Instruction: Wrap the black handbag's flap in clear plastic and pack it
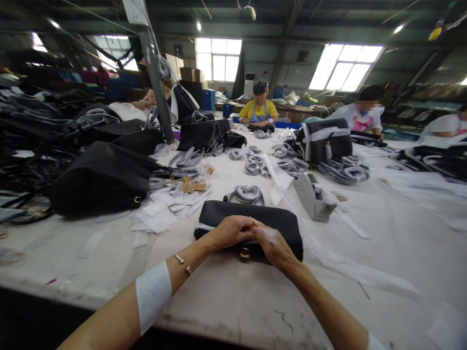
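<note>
Your left hand (pixel 229 232) and right hand (pixel 272 245) meet over the flat black fabric bag (pixel 251 221) on the pale worktop (pixel 383 233), fingers pinching thin white wrapping paper (pixel 269 235) near its gold clasp (pixel 244 253), seemingly shielding the metal.

1. A long white worktop (pixel 233 301) runs away from the camera.
2. A flat black bag (pixel 280 221) lies near its front edge.
3. Behind it sit wrapped strap coils (pixel 248 193) and a grey tape dispenser (pixel 312 197).
4. To the left lie paper strips (pixel 164 209) and a larger black bag (pixel 100 177).
5. Farther coils blur, possibly handles.
</note>
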{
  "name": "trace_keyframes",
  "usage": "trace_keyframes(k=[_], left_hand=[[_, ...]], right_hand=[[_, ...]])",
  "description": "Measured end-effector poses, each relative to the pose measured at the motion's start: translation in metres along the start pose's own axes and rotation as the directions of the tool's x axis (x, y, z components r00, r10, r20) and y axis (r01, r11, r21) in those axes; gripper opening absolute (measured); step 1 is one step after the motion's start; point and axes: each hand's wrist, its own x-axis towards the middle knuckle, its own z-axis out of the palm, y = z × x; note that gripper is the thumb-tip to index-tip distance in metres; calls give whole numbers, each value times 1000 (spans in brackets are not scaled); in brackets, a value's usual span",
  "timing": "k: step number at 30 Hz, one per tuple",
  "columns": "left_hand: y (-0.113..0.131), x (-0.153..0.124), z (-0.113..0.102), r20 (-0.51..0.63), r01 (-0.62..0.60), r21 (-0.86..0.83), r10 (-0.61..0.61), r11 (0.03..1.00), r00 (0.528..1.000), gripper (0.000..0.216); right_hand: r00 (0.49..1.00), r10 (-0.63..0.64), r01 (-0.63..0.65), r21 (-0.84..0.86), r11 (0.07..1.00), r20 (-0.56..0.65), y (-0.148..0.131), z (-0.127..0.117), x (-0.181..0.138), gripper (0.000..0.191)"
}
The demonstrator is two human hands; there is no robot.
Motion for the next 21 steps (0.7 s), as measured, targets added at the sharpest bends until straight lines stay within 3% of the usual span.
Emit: trace_keyframes(k=[4,9,16,21], left_hand=[[-5,0,7,-85,43,178,-28,983,996,21],[-8,2,11,-122,102,170,-81,980,989,19],[-3,1,8,-163,146,116,-127,982,978,18],[3,-8,15,-338,65,146,-12,987,941,16]], right_hand=[[983,85,-76,65,995,-162,2,9,-4,39],[923,160,-151,53,987,-351,-1,8,-7,33],[903,187,-225,-54,973,-386,10,-7,-15,36],[895,213,-260,-70,963,-391,16,-11,-16,38]])
